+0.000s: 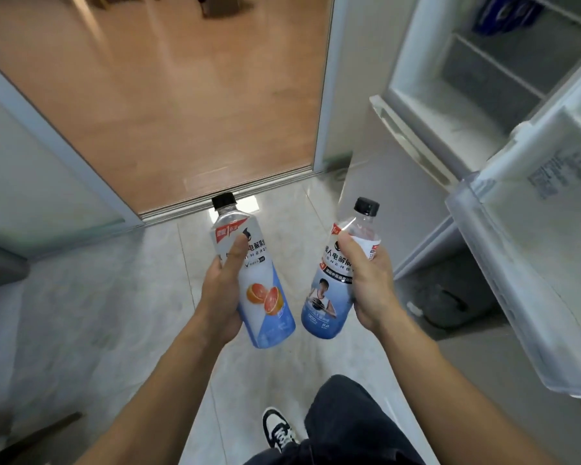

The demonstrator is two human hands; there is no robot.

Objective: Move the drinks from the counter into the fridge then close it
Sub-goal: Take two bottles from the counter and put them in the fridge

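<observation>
My left hand [222,290] grips a drink bottle with a grapefruit picture [265,297], black cap pointing away from me. My right hand [369,283] grips a second bottle with a basketball player on its label [329,297], also black-capped. Both bottles are held upright and slightly tilted above the tiled floor, side by side and apart. The fridge [477,78] stands open at the upper right, with pale shelves inside. Its open door [530,229] juts toward me on the right, carrying a clear door shelf.
A blue package [503,11] lies on an upper fridge shelf. A doorway with a sliding-door track [215,196] leads to a wooden floor ahead. A frosted glass panel [31,169] is at the left. My leg and sneaker [279,431] are below.
</observation>
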